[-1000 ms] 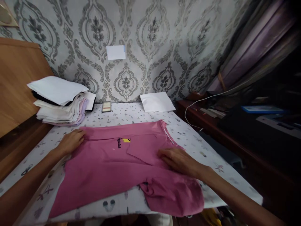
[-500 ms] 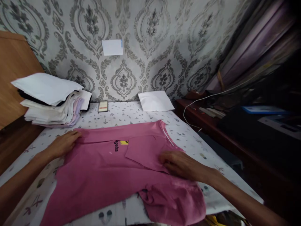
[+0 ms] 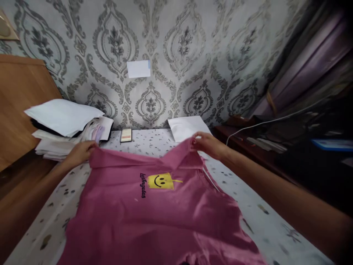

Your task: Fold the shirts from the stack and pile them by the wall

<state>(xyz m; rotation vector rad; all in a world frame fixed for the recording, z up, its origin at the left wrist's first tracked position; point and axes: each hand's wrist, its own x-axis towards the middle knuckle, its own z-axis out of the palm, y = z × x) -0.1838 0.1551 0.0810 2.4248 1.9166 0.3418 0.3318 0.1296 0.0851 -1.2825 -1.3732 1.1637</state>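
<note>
A pink T-shirt (image 3: pixel 118 206) lies spread over the patterned white sheet, its neckline toward the right. Black lettering and a yellow smiley print (image 3: pixel 160 181) show on its front. My left hand (image 3: pixel 80 151) pinches the far left corner of the shirt, near the pile of clothes. With its fingertips, my right hand (image 3: pixel 208 144) grips the far right part and holds it raised off the bed. Between the two hands the far edge is partly folded over and sags in the middle. The shirt's near end runs out of view.
Folded clothes (image 3: pixel 55 145) are piled at the left, with a white packet (image 3: pixel 64 116) on top. A small card-like box (image 3: pixel 126 135) and a white sheet-like packet (image 3: pixel 184 126) lie by the wall. A dark red table (image 3: pixel 234 141) with a white cable stands at the right.
My right hand has moved up and away from me, lifting the folded flap so that the whole smiley print shows. My left hand still holds its corner.
</note>
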